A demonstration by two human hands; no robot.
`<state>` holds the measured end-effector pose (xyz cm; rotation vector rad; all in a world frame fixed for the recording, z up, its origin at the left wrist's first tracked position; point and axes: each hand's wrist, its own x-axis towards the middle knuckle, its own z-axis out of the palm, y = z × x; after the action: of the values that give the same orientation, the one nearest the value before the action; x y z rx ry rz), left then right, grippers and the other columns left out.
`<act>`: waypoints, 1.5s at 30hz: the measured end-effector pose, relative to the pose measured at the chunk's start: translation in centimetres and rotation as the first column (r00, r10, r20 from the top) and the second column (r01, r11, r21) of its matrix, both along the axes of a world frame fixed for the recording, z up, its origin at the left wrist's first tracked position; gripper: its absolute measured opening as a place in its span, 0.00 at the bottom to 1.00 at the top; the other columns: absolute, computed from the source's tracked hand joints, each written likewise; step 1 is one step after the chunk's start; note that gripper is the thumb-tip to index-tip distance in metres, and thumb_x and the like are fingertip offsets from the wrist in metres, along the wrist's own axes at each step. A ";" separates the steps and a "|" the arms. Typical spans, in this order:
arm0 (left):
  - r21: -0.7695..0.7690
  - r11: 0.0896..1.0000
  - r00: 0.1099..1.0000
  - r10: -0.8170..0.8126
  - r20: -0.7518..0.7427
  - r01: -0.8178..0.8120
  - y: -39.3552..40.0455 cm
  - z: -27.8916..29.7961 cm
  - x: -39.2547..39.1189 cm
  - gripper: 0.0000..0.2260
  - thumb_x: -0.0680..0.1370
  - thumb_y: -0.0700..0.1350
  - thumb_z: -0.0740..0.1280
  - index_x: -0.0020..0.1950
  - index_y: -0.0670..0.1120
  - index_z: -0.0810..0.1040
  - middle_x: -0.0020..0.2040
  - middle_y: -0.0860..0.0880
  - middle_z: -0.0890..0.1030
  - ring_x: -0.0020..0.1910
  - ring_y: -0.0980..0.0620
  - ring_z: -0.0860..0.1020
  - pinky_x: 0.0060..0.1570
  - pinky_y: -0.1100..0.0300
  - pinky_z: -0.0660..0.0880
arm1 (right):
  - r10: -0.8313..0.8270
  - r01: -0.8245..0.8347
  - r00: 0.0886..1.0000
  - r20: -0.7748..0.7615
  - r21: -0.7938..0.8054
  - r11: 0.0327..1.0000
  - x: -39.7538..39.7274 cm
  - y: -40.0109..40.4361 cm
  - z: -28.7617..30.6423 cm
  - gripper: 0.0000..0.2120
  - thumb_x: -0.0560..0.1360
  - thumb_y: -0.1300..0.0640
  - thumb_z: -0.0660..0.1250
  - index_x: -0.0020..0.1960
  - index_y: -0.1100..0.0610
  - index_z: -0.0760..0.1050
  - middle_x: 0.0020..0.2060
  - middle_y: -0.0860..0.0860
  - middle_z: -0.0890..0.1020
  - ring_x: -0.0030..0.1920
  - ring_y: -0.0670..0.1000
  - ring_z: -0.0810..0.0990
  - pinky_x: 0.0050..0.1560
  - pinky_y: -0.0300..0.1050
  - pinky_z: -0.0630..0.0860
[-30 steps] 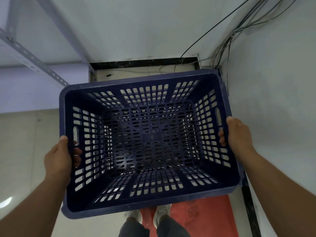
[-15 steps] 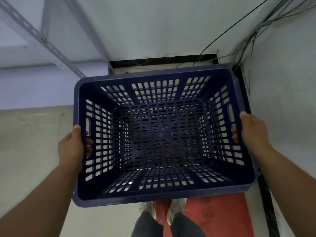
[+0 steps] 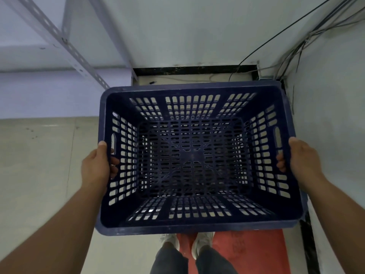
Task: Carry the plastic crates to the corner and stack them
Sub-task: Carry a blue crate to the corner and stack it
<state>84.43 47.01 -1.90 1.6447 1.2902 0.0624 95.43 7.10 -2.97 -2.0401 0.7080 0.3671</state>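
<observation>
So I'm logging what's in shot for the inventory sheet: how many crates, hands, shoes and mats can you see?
Crates: 1 (dark blue)
Hands: 2, left and right, each gripping a side of the crate
Shoes: 2 (white)
Mats: 1 (red)
Total: 6

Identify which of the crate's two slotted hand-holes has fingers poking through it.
The hand-hole in the dark blue perforated plastic crate's left wall: the left hand's fingers curl through there. The right hand grips below its slot.
</observation>
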 end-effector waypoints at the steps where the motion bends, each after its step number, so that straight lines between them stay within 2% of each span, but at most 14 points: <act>1: 0.006 1.000 1.000 -0.013 -0.002 0.013 -0.1 0.0 0.0 0.19 0.79 0.55 0.56 0.48 0.41 0.78 0.36 0.42 0.78 0.29 0.48 0.71 0.29 0.57 0.69 | -0.001 0.001 1.000 -0.004 -0.001 1.000 -0.3 -0.2 0.0 0.21 0.81 0.49 0.50 0.56 0.64 0.74 0.35 0.60 0.78 0.30 0.57 0.73 0.32 0.47 0.71; 14: 0.091 0.996 1.000 0.010 -0.003 -0.010 -0.4 -0.4 0.1 0.22 0.79 0.57 0.56 0.50 0.39 0.78 0.34 0.44 0.77 0.29 0.48 0.71 0.30 0.58 0.70 | 0.028 -0.028 0.999 0.036 -0.002 1.000 0.2 0.0 -0.1 0.18 0.82 0.50 0.51 0.52 0.62 0.73 0.34 0.59 0.77 0.29 0.56 0.72 0.31 0.47 0.71; 19: 0.153 0.988 1.000 -0.029 -0.006 0.030 -2.0 -0.3 -1.4 0.23 0.81 0.57 0.53 0.49 0.40 0.76 0.35 0.44 0.77 0.29 0.48 0.71 0.33 0.58 0.70 | 0.071 -0.070 0.997 0.022 -0.056 0.996 -1.0 -0.8 -0.8 0.20 0.82 0.49 0.49 0.48 0.62 0.72 0.36 0.61 0.78 0.31 0.58 0.74 0.32 0.46 0.72; 25: 0.095 0.993 0.997 -0.063 -0.041 0.067 -0.4 0.1 0.3 0.22 0.80 0.56 0.54 0.52 0.38 0.76 0.33 0.44 0.76 0.29 0.47 0.70 0.31 0.56 0.70 | 0.052 -0.052 0.999 -0.001 -0.032 0.998 0.4 -0.1 0.0 0.19 0.82 0.50 0.50 0.54 0.63 0.72 0.33 0.58 0.77 0.29 0.57 0.71 0.30 0.45 0.71; 37: 0.087 0.996 1.000 -0.023 -0.014 0.024 -1.1 -0.5 -1.1 0.21 0.80 0.57 0.55 0.51 0.40 0.77 0.35 0.44 0.77 0.30 0.48 0.71 0.32 0.57 0.71 | 0.014 -0.011 0.999 0.052 -0.051 0.999 -0.9 -0.6 -0.4 0.19 0.81 0.50 0.52 0.51 0.63 0.74 0.33 0.58 0.77 0.28 0.56 0.73 0.31 0.46 0.72; 45: 0.070 0.997 0.999 -0.032 -0.041 0.034 -0.9 -0.6 -0.9 0.21 0.80 0.56 0.55 0.52 0.39 0.77 0.35 0.44 0.77 0.31 0.48 0.71 0.31 0.57 0.70 | 0.044 -0.042 0.999 0.015 -0.067 0.997 -0.5 -0.5 -0.4 0.19 0.82 0.49 0.50 0.53 0.63 0.74 0.33 0.57 0.77 0.29 0.55 0.73 0.30 0.44 0.72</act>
<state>83.53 46.07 -2.53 1.7351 1.3033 0.0565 94.90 6.59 -3.41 -2.1218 0.6751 0.3550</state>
